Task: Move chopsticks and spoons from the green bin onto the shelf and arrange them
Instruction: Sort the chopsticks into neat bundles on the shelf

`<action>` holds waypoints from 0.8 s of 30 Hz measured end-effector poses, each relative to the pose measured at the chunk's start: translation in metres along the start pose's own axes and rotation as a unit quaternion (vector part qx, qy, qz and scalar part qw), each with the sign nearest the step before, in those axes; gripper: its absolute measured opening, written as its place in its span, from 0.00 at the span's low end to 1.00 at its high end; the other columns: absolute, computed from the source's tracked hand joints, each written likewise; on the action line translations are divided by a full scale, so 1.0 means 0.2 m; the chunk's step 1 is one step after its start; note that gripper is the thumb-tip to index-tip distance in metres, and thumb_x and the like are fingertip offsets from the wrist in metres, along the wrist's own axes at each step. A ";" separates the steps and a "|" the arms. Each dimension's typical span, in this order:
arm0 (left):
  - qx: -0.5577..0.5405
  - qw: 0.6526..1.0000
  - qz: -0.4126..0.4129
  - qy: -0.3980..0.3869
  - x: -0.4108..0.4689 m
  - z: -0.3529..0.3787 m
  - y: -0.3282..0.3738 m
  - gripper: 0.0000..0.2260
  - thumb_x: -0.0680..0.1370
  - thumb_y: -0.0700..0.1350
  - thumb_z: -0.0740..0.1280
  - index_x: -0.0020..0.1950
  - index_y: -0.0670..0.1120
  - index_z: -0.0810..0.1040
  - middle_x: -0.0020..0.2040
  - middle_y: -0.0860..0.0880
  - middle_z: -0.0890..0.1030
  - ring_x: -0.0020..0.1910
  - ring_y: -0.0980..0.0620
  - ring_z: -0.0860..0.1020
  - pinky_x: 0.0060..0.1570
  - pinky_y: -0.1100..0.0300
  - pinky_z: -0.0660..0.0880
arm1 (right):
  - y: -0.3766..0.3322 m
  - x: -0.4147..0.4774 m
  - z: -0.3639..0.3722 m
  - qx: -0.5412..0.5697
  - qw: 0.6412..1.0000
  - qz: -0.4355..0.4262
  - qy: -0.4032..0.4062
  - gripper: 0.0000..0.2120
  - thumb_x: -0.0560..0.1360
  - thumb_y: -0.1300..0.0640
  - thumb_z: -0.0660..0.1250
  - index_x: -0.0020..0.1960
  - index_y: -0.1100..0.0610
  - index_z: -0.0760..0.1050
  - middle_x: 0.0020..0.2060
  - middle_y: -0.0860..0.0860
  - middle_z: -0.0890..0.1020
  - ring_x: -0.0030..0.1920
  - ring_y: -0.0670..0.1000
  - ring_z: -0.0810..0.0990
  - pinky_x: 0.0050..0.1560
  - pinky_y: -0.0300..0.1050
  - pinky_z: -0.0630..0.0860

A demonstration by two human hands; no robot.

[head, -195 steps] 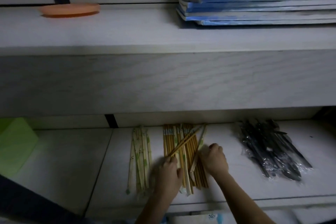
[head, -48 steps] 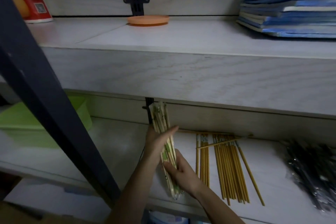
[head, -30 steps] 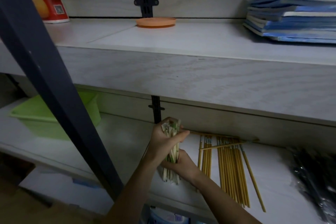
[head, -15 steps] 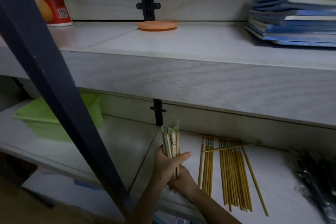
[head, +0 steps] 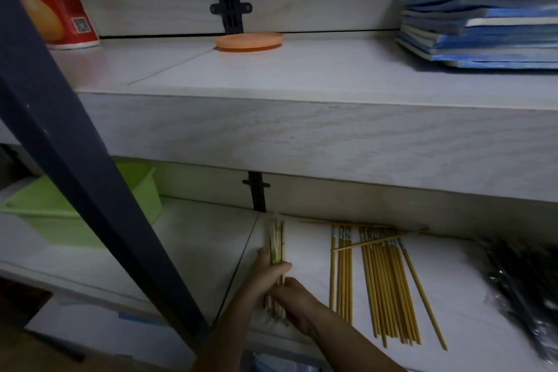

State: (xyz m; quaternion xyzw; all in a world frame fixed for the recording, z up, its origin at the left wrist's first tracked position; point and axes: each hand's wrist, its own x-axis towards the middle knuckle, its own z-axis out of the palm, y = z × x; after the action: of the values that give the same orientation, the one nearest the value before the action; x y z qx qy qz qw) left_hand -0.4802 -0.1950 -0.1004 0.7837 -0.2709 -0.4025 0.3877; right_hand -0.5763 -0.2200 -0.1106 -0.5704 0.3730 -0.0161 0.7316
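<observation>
A bundle of pale green-and-white chopsticks point(head: 275, 243) lies low over the lower shelf point(head: 193, 251), pointing toward the back wall. My left hand point(head: 265, 276) grips its middle and my right hand point(head: 291, 296) holds its near end. To the right, several yellow chopsticks point(head: 383, 284) lie side by side on the shelf, with two laid crosswise at their far ends. Black spoons in clear wrap point(head: 525, 287) are heaped at the far right. The green bin point(head: 69, 220) stands at the left of the same shelf, partly behind a dark post.
A dark blue shelf post point(head: 75, 166) slants across the left foreground. The upper shelf point(head: 302, 127) overhangs closely and carries an orange plate point(head: 249, 41), a red canister point(head: 51, 0) and a stack of blue books point(head: 483, 30).
The bundle, held upright in both hands a second ago, has been tipped down and lowered to lie along the shelf. The yellow chopsticks and spoons have not moved.
</observation>
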 end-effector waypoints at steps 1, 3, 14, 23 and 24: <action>0.029 0.999 -0.011 -0.017 0.01 -0.01 0.01 0.29 0.75 0.46 0.66 0.73 0.42 0.58 0.63 0.42 0.72 0.59 0.45 0.73 0.57 0.55 0.72 | 0.00 -0.01 -0.01 -0.009 1.000 0.010 -0.010 0.17 0.76 0.58 0.63 0.62 0.65 0.72 0.56 0.59 0.80 0.52 0.52 0.80 0.51 0.40 0.79; 0.076 0.997 -0.007 -0.032 0.03 0.00 0.03 0.26 0.75 0.43 0.64 0.71 0.41 0.59 0.56 0.44 0.72 0.50 0.48 0.74 0.45 0.59 0.73 | -0.01 -0.02 -0.03 -0.050 0.998 0.017 -0.025 0.13 0.77 0.55 0.62 0.59 0.60 0.73 0.51 0.54 0.80 0.47 0.46 0.79 0.44 0.34 0.77; 0.166 0.979 0.050 0.110 0.08 0.13 0.00 0.19 0.74 0.39 0.65 0.64 0.38 0.66 0.57 0.39 0.76 0.45 0.46 0.75 0.39 0.60 0.69 | 0.16 0.16 -0.11 -0.237 0.958 -0.093 0.131 0.35 0.59 0.35 0.63 0.58 0.56 0.73 0.54 0.56 0.79 0.51 0.53 0.79 0.54 0.52 0.79; 0.196 0.963 0.099 0.153 0.07 0.09 -0.07 0.14 0.78 0.47 0.63 0.61 0.42 0.75 0.58 0.43 0.77 0.53 0.50 0.76 0.45 0.65 0.70 | 0.08 0.03 -0.08 -0.274 0.945 -0.105 0.142 0.21 0.76 0.55 0.62 0.68 0.57 0.67 0.66 0.52 0.68 0.43 0.40 0.69 0.38 0.25 0.69; 0.193 0.963 0.114 0.147 0.06 0.09 -0.09 0.14 0.79 0.45 0.62 0.63 0.42 0.74 0.59 0.43 0.76 0.55 0.50 0.76 0.47 0.66 0.69 | 0.09 0.03 -0.08 -0.279 0.943 -0.109 0.147 0.21 0.76 0.56 0.62 0.68 0.57 0.67 0.66 0.52 0.67 0.43 0.40 0.69 0.38 0.25 0.69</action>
State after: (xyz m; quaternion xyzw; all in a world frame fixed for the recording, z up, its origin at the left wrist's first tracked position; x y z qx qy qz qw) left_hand -0.4861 -0.2015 -0.1268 0.8583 -0.3707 -0.1762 0.3080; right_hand -0.5884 -0.2284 -0.1296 -0.7802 0.4016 -0.0745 0.4737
